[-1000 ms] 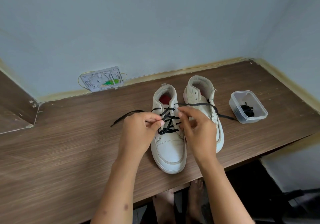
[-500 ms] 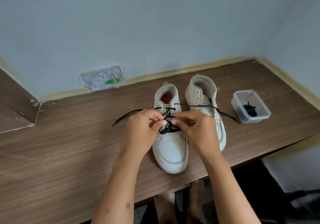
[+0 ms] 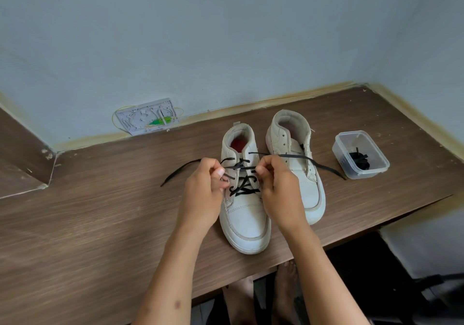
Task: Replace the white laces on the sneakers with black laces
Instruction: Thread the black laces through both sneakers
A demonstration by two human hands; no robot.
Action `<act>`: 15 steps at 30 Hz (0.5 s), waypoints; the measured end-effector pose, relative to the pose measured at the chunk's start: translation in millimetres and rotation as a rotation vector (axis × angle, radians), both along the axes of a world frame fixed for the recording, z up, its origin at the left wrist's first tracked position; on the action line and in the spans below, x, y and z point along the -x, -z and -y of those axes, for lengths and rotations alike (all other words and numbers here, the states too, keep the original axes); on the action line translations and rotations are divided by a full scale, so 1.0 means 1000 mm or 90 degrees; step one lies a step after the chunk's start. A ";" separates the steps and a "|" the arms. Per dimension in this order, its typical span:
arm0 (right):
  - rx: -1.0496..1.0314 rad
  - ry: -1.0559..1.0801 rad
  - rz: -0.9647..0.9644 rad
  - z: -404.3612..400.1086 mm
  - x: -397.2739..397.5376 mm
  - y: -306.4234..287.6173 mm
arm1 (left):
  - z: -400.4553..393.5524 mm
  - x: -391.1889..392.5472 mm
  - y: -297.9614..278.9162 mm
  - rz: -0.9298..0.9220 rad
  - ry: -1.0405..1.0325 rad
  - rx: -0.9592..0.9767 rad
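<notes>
Head view. Two white high-top sneakers are set side by side on a wooden table (image 3: pixel 88 224), toes toward the camera. The left sneaker (image 3: pixel 244 214) is partly laced with a black lace (image 3: pixel 243 189), crossed over the lower and middle eyelets. The left hand (image 3: pixel 203 194) is curled at the sneaker's left eyelet row, with a lace strand pinched between thumb and fingertips; that lace end is trailed leftward across the table. The right hand (image 3: pixel 278 189) is curled at the right eyelet row, with the lace gripped there; the other free end is run rightward over the right sneaker (image 3: pixel 300 164) and onto the table. Whether any lace is threaded through the right sneaker cannot be told. A clear plastic container (image 3: pixel 376 167) holding a bundled spare black lace (image 3: pixel 360 161) is stood just right of the sneakers. A white wall plate (image 3: pixel 147 116) is seen against the wall behind.
</notes>
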State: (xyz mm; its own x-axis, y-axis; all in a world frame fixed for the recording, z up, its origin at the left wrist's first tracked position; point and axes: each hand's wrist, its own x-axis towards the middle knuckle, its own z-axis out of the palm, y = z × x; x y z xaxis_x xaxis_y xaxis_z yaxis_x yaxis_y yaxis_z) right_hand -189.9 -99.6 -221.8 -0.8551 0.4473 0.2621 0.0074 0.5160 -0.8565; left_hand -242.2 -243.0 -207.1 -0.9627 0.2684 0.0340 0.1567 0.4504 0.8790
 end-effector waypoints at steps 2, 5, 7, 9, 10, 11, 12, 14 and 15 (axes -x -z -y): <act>0.059 0.001 0.005 -0.003 -0.001 -0.002 | 0.002 0.001 -0.001 0.015 0.002 -0.029; 0.130 -0.035 0.026 -0.010 -0.003 -0.004 | 0.006 0.003 -0.003 0.068 0.012 -0.050; 0.119 -0.039 0.032 -0.011 -0.002 -0.003 | 0.005 0.004 -0.002 0.066 0.010 -0.031; 0.089 -0.018 0.029 -0.008 -0.002 -0.002 | 0.003 0.004 -0.001 0.026 0.013 0.008; 0.080 -0.006 0.026 -0.007 -0.002 -0.002 | 0.002 0.004 -0.001 0.001 0.016 0.022; 0.081 0.003 0.022 -0.006 -0.002 -0.002 | 0.002 0.004 0.001 -0.018 0.018 0.026; 0.093 0.009 0.016 -0.006 -0.002 -0.002 | 0.002 0.004 0.002 -0.025 0.018 0.016; 0.126 0.015 0.003 -0.004 -0.002 -0.003 | 0.001 0.003 0.006 -0.013 -0.003 -0.022; 0.132 0.017 0.002 -0.002 -0.002 -0.004 | 0.000 0.002 0.008 -0.013 -0.020 -0.033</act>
State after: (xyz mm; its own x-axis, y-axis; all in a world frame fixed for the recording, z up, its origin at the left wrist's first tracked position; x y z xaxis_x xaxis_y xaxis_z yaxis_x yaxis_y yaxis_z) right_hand -188.0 -97.4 -218.0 -0.8426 0.5144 0.1596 0.0219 0.3287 -0.9442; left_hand -243.8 -243.2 -214.6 -0.9698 0.2349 0.0663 0.1607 0.4099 0.8979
